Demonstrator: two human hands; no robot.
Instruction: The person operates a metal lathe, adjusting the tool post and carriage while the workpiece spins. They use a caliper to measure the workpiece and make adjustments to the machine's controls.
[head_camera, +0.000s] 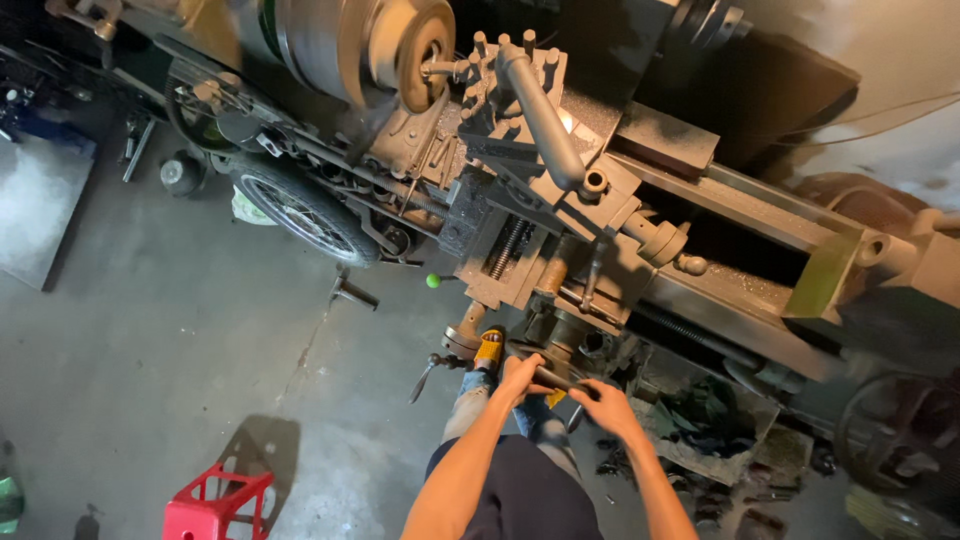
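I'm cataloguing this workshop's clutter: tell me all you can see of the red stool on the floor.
The red stool stands on the grey concrete floor at the lower left, cut off by the picture's bottom edge. It looks like painted metal or plastic, an open frame of bars with gaps between them. It casts a dark shadow behind. Nothing touches it, and both hands are far off at the lathe.

Red stool (213, 503) on grey floor (150, 330); spoked wheel (300, 208) leaning by machine; green knob (434, 281); scrap pile (715, 430) right.

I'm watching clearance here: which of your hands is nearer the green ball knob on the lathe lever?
Left. The left hand grips the handwheel handle below and to the right of the green ball knob; the right hand sits farther right, on the same handle.
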